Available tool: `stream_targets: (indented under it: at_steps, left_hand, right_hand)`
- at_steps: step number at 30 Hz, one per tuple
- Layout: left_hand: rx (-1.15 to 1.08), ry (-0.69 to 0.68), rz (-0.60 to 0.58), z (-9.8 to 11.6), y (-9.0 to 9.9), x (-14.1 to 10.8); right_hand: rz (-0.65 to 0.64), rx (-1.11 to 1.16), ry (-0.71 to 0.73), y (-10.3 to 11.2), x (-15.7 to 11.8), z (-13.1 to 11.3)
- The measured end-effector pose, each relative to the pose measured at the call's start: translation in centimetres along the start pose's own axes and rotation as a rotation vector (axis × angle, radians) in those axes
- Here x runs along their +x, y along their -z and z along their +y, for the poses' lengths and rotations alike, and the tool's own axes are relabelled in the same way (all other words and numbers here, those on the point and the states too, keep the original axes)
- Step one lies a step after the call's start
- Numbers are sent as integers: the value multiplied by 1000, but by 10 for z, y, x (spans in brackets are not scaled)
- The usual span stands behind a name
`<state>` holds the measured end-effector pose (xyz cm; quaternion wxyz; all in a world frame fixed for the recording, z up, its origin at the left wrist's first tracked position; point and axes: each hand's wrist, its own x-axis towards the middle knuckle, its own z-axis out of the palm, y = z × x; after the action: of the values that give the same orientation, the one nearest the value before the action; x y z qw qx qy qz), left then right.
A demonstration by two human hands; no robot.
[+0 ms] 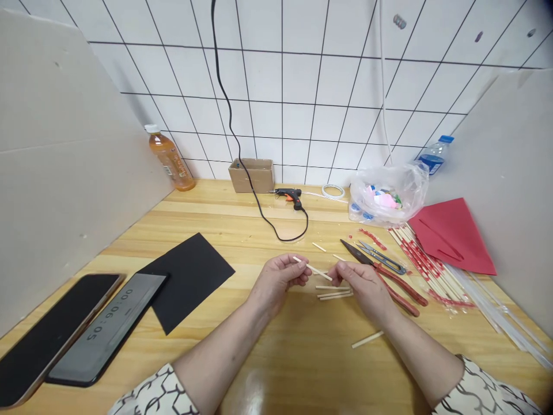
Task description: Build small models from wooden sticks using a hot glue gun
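Note:
Between finger and thumb, my left hand (pixel 283 276) pinches a short, pale wooden stick (pixel 318 272), held slanting above the table. The fingers of my right hand (pixel 360 285) are drawn together at the stick's right end and seem to grip it; their tips are partly hidden. Several similar cut sticks (pixel 334 295) lie beneath and beside the right hand. One more stick (pixel 366 340) rests nearer to me, partly under my right forearm. Red-handled pliers (pixel 395 282) and thread snips (pixel 382 257) lie just beyond the right hand.
A black sheet (pixel 190 282) and two phones, one showing a timer (pixel 110 325), lie left. Behind are a glue gun (pixel 290 196) with its cord, a cardboard box (pixel 252 176) and a tape roll (pixel 332 191). A plastic bag (pixel 389 196), chopsticks (pixel 425 265) and red sheets (pixel 458 239) sit right.

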<state>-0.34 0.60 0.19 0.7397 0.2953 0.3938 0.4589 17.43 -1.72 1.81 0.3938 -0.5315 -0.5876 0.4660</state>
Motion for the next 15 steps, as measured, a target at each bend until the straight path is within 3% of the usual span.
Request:
stream_targets:
  at_steps: [6, 15]
  left_hand:
    - [24, 2, -24, -2, -1, -1]
    - [93, -39, -25, -3, 0, 0]
  right_hand:
    - [-52, -41, 17, -5, -1, 6]
    - [-29, -203, 86, -8, 0, 8]
